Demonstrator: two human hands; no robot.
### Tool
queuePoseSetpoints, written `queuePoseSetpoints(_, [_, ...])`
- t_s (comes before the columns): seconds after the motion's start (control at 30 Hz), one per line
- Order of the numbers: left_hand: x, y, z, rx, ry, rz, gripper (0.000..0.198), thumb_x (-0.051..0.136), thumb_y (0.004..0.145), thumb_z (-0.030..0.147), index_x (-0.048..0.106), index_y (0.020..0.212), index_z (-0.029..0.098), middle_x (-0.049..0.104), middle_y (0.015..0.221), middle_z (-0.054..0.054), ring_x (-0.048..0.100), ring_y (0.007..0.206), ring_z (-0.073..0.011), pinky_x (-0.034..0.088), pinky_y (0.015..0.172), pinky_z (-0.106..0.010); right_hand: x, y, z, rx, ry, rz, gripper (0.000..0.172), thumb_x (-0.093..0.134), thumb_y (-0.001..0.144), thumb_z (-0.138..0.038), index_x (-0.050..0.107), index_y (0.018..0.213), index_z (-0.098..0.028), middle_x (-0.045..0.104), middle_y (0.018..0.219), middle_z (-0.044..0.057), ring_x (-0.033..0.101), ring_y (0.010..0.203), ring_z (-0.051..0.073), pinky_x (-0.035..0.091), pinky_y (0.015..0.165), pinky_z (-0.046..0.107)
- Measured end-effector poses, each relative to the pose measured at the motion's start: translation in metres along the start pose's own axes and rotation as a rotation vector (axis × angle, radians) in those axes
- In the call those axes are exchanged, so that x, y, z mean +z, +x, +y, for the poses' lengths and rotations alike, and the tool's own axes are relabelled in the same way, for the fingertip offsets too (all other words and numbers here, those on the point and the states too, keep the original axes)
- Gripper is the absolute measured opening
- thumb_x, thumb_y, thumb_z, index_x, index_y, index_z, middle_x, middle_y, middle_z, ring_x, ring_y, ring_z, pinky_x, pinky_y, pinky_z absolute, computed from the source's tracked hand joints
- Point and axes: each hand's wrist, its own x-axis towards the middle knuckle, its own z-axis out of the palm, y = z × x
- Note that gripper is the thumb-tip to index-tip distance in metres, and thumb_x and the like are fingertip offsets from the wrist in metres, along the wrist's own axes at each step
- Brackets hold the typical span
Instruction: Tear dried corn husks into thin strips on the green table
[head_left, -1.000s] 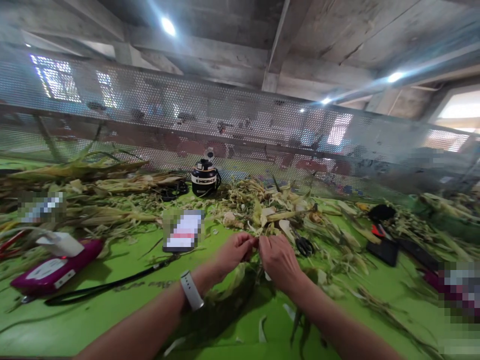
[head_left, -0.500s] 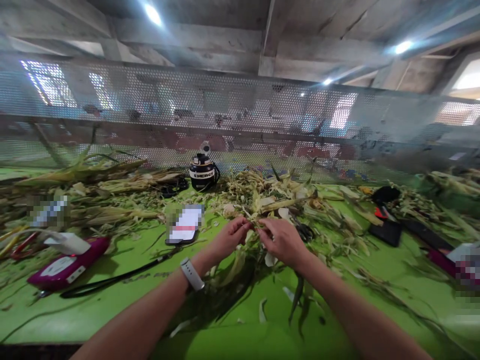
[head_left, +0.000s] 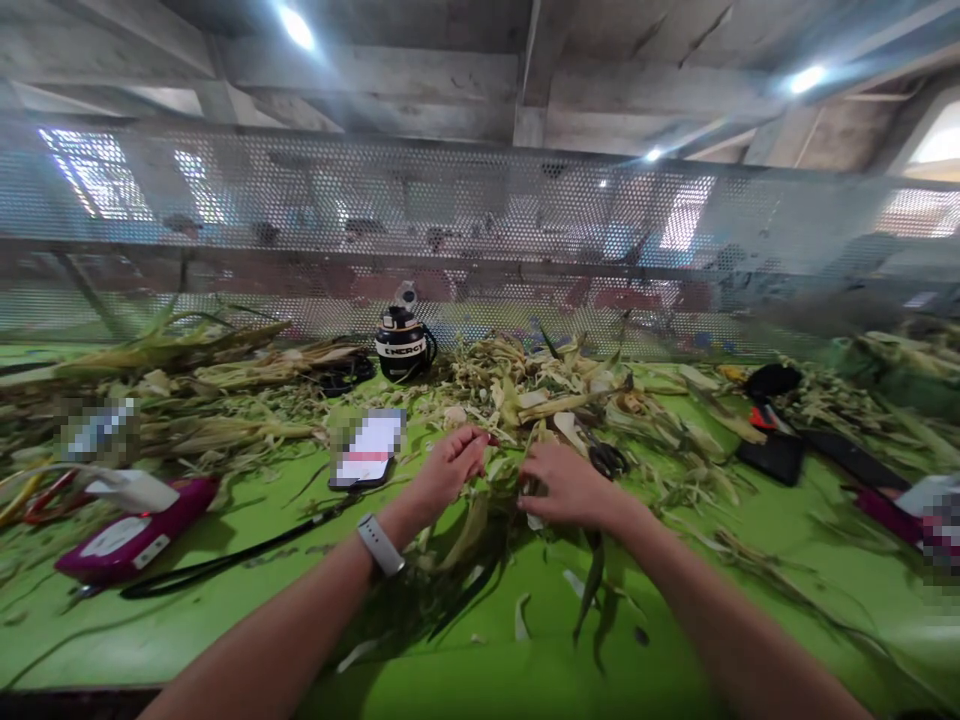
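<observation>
My left hand (head_left: 456, 458) is closed above the table, fingertips pressed together; what they hold, if anything, is too small to make out. To its right, my right hand (head_left: 566, 484) is bent over the corn husks with curled fingers. Its fingertips are partly hidden, and a pale piece of husk shows just below them. Loose green husk leaves (head_left: 469, 530) lie beneath and between both hands. Beyond them rises a heap of dry, shredded corn husks (head_left: 517, 385). Dark-handled scissors (head_left: 607, 458) rest just past my right hand.
A phone (head_left: 369, 447) with a strap lies left of my hands. Farther left is a purple power strip (head_left: 131, 540) with a white plug. A black jug (head_left: 405, 350) marked ENERGY stands before a perforated metal screen (head_left: 465, 210). More husks cover both sides.
My hands have moved apart: the left slightly leftward and up, the right slightly rightward. The gap between them is wider, with husk showing in it.
</observation>
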Motion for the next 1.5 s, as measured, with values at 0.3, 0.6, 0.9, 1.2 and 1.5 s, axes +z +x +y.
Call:
queuePoseSetpoints(0.3, [0.001, 0.0, -0.004, -0.006, -0.02, -0.079, 0.026, 0.054, 0.079, 0.043, 0.05, 0.073, 0.018, 0.055, 0.06, 0.003, 0.049, 0.058, -0.0108, 0.04, 0.063, -0.024, -0.001, 0.004, 0.006, 0.099, 0.285, 0.127, 0.007, 0.054, 0.084, -0.019, 0.058, 0.08, -0.015, 0.06, 0.08, 0.004, 0.052, 0.076, 0.015, 0.038, 0.069, 0.026])
queuePoseSetpoints(0.6, [0.001, -0.001, 0.006, -0.021, -0.024, 0.008, 0.022, 0.053, 0.081, 0.037, 0.051, 0.072, 0.017, 0.053, 0.054, 0.004, 0.045, 0.052, -0.0092, 0.037, 0.058, -0.023, -0.003, 0.004, 0.002, 0.099, 0.244, -0.014, 0.03, 0.065, 0.076, -0.046, 0.061, 0.079, -0.016, 0.062, 0.077, 0.004, 0.053, 0.069, 0.015, 0.036, 0.061, 0.025])
queuePoseSetpoints(0.9, [0.001, -0.001, 0.003, -0.05, -0.108, -0.002, 0.018, 0.053, 0.081, 0.034, 0.051, 0.073, 0.017, 0.053, 0.055, 0.003, 0.046, 0.052, -0.0093, 0.037, 0.056, -0.023, 0.004, 0.004, 0.003, 0.013, 0.291, -0.033, 0.009, 0.06, 0.079, -0.022, 0.061, 0.072, -0.016, 0.061, 0.077, 0.004, 0.053, 0.075, 0.016, 0.039, 0.069, 0.027])
queuePoseSetpoints(1.2, [0.0, 0.003, -0.004, -0.121, -0.094, 0.015, 0.019, 0.056, 0.075, 0.036, 0.052, 0.074, 0.018, 0.062, 0.064, 0.002, 0.042, 0.046, -0.0074, 0.032, 0.046, -0.02, -0.002, 0.005, 0.0, 0.228, 1.014, -0.041, 0.034, 0.058, 0.079, -0.052, 0.047, 0.077, -0.02, 0.059, 0.059, -0.002, 0.053, 0.051, 0.012, 0.041, 0.05, 0.024])
queuePoseSetpoints(1.5, [0.009, -0.005, 0.0, -0.3, -0.096, -0.202, 0.025, 0.058, 0.073, 0.043, 0.047, 0.069, 0.021, 0.058, 0.056, 0.005, 0.039, 0.034, -0.006, 0.029, 0.038, -0.021, -0.007, 0.003, -0.003, 0.144, 0.85, 0.138, 0.031, 0.058, 0.081, -0.046, 0.056, 0.077, -0.016, 0.055, 0.066, -0.001, 0.052, 0.059, 0.011, 0.041, 0.055, 0.023])
